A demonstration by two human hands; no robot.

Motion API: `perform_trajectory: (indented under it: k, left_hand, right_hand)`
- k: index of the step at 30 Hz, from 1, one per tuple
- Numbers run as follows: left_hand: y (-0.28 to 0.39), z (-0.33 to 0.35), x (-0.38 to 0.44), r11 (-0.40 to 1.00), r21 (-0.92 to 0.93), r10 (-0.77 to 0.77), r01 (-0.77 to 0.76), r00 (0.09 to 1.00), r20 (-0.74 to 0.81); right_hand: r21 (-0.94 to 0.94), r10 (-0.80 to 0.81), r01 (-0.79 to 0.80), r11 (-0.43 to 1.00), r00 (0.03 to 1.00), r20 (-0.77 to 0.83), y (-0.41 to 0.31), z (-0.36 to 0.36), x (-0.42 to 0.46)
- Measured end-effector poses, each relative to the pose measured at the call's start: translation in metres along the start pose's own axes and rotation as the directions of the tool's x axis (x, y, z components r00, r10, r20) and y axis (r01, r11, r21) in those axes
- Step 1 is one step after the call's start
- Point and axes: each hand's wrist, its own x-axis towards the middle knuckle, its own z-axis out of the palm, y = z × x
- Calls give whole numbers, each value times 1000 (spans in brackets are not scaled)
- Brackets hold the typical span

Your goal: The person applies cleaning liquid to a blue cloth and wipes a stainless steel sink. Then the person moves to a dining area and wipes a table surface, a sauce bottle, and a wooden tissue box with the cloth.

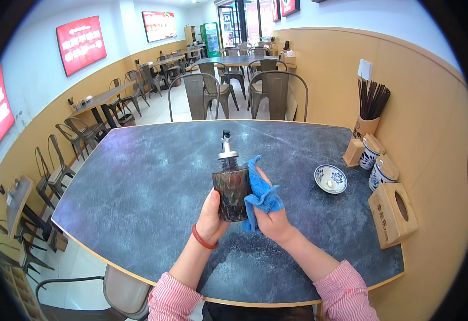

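Observation:
A dark glass condiment bottle with a metal pour spout is held upright above the middle of the table. My left hand grips it low on its left side, the thumb lying along the glass. Bunched in my right hand is a blue cloth, pressed against the bottle's right side. The cloth covers part of my right fingers, and the bottle hides the left fingertips.
Right of my hands sits a blue-and-white dish with a small white piece in it. Along the wall stand a chopstick holder, a small wooden box, two lidded jars and a wooden tissue box. Metal chairs stand beyond the dark tabletop.

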Motion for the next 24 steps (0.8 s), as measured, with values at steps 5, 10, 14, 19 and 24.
perform_trajectory:
  k: [5,10,14,19,24]
  left_hand:
    - [-4,4,4,998,47,44,-40,994,-95]
    - [-3,7,3,989,130,88,-71,987,-133]
    - [-4,3,5,959,260,155,-115,978,-137]
    - [-6,2,7,951,284,189,-124,959,-213]
    - [-1,-2,8,940,308,237,-146,928,-286]
  right_hand:
    - [-20,59,-59,998,998,-7,-1,-2,1]
    - [-58,29,-28,998,1000,4,-6,0,2]
    - [-155,-44,51,987,998,47,-11,1,4]
    - [-347,-103,162,924,978,181,-16,1,5]
    - [-403,-143,263,877,942,305,-15,7,-1]
